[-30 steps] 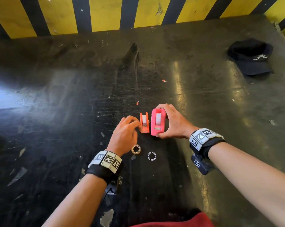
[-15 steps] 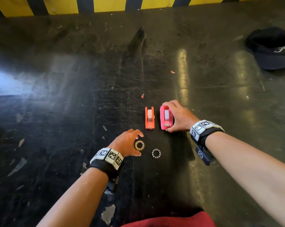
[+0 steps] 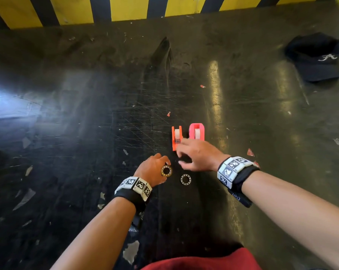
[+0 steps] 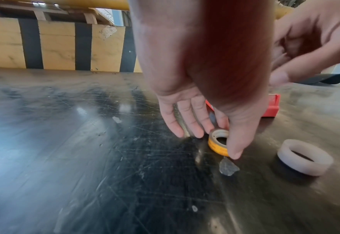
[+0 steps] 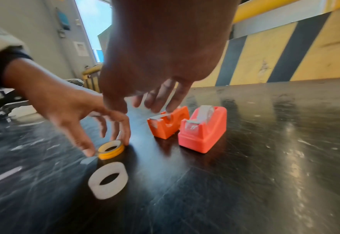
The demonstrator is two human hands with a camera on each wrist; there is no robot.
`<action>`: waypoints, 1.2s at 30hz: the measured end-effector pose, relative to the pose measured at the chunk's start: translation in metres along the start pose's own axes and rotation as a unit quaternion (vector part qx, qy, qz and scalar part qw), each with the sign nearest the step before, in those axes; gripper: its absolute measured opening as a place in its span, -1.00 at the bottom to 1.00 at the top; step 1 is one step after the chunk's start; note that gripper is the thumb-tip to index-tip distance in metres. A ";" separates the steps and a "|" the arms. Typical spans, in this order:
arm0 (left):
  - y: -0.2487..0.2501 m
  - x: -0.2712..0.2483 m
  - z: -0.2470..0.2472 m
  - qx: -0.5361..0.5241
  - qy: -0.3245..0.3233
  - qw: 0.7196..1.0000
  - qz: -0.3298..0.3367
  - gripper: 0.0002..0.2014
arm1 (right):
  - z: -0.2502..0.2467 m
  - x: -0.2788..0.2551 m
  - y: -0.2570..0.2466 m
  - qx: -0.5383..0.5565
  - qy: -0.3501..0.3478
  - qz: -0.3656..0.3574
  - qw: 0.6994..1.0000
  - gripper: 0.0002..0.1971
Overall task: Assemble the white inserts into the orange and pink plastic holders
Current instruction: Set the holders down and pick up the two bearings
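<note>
This is looking like an industrial workshop or warehouse floor area. A dark, heavily scratched work surface point(image 3: 86, 133) is stretching out ahead, littered with paper scraps and flecks. Along its far edge at 12 o'clock, a yellow-and-black hazard-striped barrier point(image 3: 125, 8) is running across the view. A yellow pipe rail point(image 5: 265, 7) is sitting above that barrier in the right wrist view, and a plain grey wall point(image 5: 35, 31) with small mounted panels is standing beyond the surface. A dark cap point(image 3: 316, 57) is lying at 2 o'clock.
</note>
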State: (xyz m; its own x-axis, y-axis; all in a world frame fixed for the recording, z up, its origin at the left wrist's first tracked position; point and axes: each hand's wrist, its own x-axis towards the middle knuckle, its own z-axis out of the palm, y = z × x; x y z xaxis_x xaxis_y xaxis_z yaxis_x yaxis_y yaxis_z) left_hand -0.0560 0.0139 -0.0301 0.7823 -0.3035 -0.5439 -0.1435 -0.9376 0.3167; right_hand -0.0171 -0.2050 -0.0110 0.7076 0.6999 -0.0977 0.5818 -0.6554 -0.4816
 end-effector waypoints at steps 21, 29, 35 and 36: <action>-0.030 -0.002 -0.032 -0.059 0.089 0.993 -0.045 -0.57 | -0.007 0.045 -0.026 0.000 -0.102 0.067 0.992 -0.67; -0.068 0.026 -0.064 -0.071 0.132 0.985 -0.081 -0.60 | -0.004 0.122 -0.024 -0.146 -0.086 0.089 0.981 -0.68; -0.085 0.047 -0.064 -0.071 0.112 0.987 -0.090 -0.57 | 0.014 0.141 -0.014 -0.160 -0.107 0.099 0.976 -0.70; -0.087 0.049 -0.061 -0.073 0.109 0.987 -0.089 -0.57 | 0.017 0.142 -0.012 -0.162 -0.110 0.099 0.976 -0.69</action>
State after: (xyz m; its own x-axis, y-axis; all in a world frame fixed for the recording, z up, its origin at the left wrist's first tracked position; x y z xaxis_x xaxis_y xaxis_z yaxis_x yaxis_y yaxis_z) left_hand 0.0319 0.0912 -0.0369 0.9012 -0.0769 -0.4265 0.0851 -0.9335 0.3482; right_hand 0.0698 -0.0930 -0.0336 0.7363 0.5707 -0.3635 0.5635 -0.8146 -0.1374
